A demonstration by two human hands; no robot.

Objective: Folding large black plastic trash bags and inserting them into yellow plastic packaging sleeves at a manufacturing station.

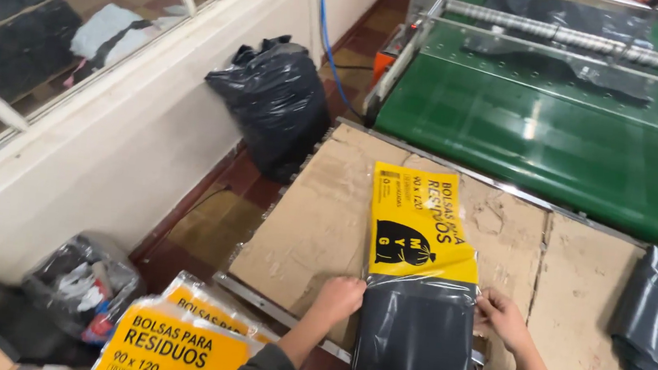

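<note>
We see our left hand [339, 297] curled into a loose fist, its knuckles pressed against the left edge of a flat clear plastic packet [420, 296] that holds a yellow printed card in its upper half and folded dark grey bags in its lower half. Our right hand [501, 317] sits at the packet's right edge, fingers bent and pinching the plastic there, though we cannot tell how firmly they grip. The packet lies lengthwise on a worn brown cardboard sheet [318, 224] that covers the work table, with its yellow end pointing away from us and its dark end hanging over the near edge of the table toward our body. Just beyond the cardboard runs a shiny green conveyor belt [554, 149] with a metal roller [580, 40] across its far end. On the right of the cardboard, well apart from our hands, lies a pile of loose folded dark grey bags [657, 333]. Below the table's left corner we see a stack of similar yellow-fronted packets [180, 343], and beside it a small bin lined with clear plastic [82, 282] and filled with scraps. A full, tied black rubbish bag [273, 101] stands on the tiled floor against the white wall [126, 143].
</note>
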